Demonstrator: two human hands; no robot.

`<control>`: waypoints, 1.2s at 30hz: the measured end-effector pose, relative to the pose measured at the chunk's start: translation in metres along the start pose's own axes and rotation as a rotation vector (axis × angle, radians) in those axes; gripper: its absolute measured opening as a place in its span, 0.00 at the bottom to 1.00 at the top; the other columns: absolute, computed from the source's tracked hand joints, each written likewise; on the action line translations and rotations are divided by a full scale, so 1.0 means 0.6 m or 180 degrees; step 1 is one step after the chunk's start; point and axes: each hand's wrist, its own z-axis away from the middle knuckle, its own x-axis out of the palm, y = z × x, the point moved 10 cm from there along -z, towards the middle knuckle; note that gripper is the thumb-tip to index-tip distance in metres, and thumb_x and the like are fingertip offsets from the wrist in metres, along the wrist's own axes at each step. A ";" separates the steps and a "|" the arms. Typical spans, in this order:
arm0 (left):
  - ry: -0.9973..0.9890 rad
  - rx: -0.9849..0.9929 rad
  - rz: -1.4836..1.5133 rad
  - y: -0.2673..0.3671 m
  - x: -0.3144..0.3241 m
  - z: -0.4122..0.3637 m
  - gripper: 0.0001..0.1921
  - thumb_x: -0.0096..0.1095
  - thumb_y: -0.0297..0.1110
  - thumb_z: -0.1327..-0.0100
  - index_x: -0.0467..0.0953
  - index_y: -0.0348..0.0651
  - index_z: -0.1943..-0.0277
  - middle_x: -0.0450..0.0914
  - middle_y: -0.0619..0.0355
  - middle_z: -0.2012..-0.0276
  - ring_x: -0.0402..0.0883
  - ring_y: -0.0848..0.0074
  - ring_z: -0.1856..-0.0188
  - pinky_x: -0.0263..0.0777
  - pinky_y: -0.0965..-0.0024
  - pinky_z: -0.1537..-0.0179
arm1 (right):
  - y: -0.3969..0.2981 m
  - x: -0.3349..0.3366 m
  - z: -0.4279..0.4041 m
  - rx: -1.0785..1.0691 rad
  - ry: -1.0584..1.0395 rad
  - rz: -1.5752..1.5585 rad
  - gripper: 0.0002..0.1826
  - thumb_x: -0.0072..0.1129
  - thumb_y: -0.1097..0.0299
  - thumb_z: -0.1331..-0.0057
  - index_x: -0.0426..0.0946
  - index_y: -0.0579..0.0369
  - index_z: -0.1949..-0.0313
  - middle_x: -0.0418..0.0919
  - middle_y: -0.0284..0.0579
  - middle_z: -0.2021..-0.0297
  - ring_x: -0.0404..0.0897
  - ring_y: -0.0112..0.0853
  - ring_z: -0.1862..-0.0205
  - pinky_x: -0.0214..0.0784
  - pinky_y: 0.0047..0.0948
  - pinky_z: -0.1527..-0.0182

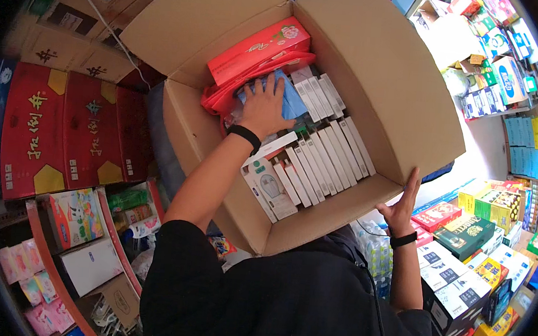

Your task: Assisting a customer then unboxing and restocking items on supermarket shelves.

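Note:
A large open cardboard box stands tilted before me, its flaps spread. Inside it my left hand lies with fingers apart on a blue packet, beside a crumpled red plastic bag and a red box with a flower print. Rows of slim white boxes stand on edge below and to the right of that hand, with a white package picturing a device at the lower left. My right hand touches the box's lower right corner from outside, fingers raised and thumb spread.
Red cartons are stacked on the left, above shelves holding pink packs and a white box. On the right are a green box, black-and-white cartons and wrapped bottles. Stocked shelves stand behind.

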 end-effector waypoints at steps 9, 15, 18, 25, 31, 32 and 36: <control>0.0506 0.2369 -0.0410 0.197 0.035 0.008 0.36 0.64 0.46 0.38 0.62 0.50 0.29 0.61 0.58 0.27 0.55 0.63 0.25 0.49 0.43 0.28 | -0.016 -0.010 -0.006 -0.0028 0.0029 -0.0143 0.72 0.65 0.25 0.53 0.40 0.67 0.26 0.57 0.72 0.32 0.63 0.64 0.35 0.59 0.52 0.35; 0.0482 0.1991 -0.0394 0.180 0.071 -0.023 0.29 0.51 0.34 0.33 0.61 0.50 0.28 0.59 0.55 0.27 0.56 0.60 0.25 0.56 0.43 0.30 | -0.020 -0.011 -0.006 -0.0195 0.0062 0.0018 0.72 0.67 0.27 0.54 0.42 0.67 0.26 0.57 0.74 0.33 0.63 0.64 0.35 0.61 0.51 0.36; 0.0562 0.1725 -0.0547 0.160 0.062 -0.045 0.28 0.52 0.35 0.33 0.62 0.47 0.29 0.59 0.52 0.27 0.57 0.57 0.26 0.59 0.44 0.32 | -0.024 -0.019 -0.012 -0.0135 0.0007 -0.0065 0.71 0.68 0.28 0.54 0.43 0.67 0.26 0.57 0.74 0.34 0.63 0.64 0.35 0.61 0.50 0.36; 0.0588 0.1628 0.0210 0.136 -0.021 -0.014 0.33 0.59 0.43 0.33 0.60 0.35 0.30 0.58 0.46 0.27 0.56 0.51 0.26 0.51 0.51 0.27 | -0.026 -0.027 -0.009 -0.0074 0.0076 -0.0216 0.71 0.70 0.31 0.54 0.43 0.66 0.26 0.61 0.72 0.38 0.66 0.63 0.38 0.64 0.50 0.39; 0.0570 0.0772 0.1334 0.056 -0.073 0.105 0.30 0.58 0.43 0.30 0.62 0.39 0.31 0.60 0.46 0.28 0.64 0.54 0.30 0.62 0.56 0.33 | -0.029 -0.019 -0.007 -0.0359 0.0089 -0.0451 0.69 0.72 0.33 0.53 0.43 0.65 0.26 0.62 0.72 0.38 0.68 0.62 0.40 0.65 0.51 0.41; 0.0623 0.0592 0.1493 0.050 -0.088 0.144 0.27 0.58 0.42 0.30 0.66 0.35 0.34 0.65 0.46 0.31 0.72 0.59 0.36 0.71 0.59 0.41 | -0.020 -0.013 -0.001 -0.0232 0.0067 -0.0495 0.68 0.70 0.32 0.52 0.44 0.66 0.26 0.60 0.71 0.35 0.66 0.62 0.37 0.62 0.50 0.37; 0.0339 -0.0539 0.2800 0.036 -0.076 0.316 0.18 0.58 0.42 0.29 0.81 0.32 0.56 0.84 0.51 0.65 0.82 0.72 0.64 0.75 0.71 0.60 | -0.042 -0.043 -0.008 -0.0476 0.0227 -0.0356 0.65 0.75 0.41 0.51 0.45 0.64 0.26 0.64 0.73 0.39 0.69 0.65 0.42 0.68 0.51 0.44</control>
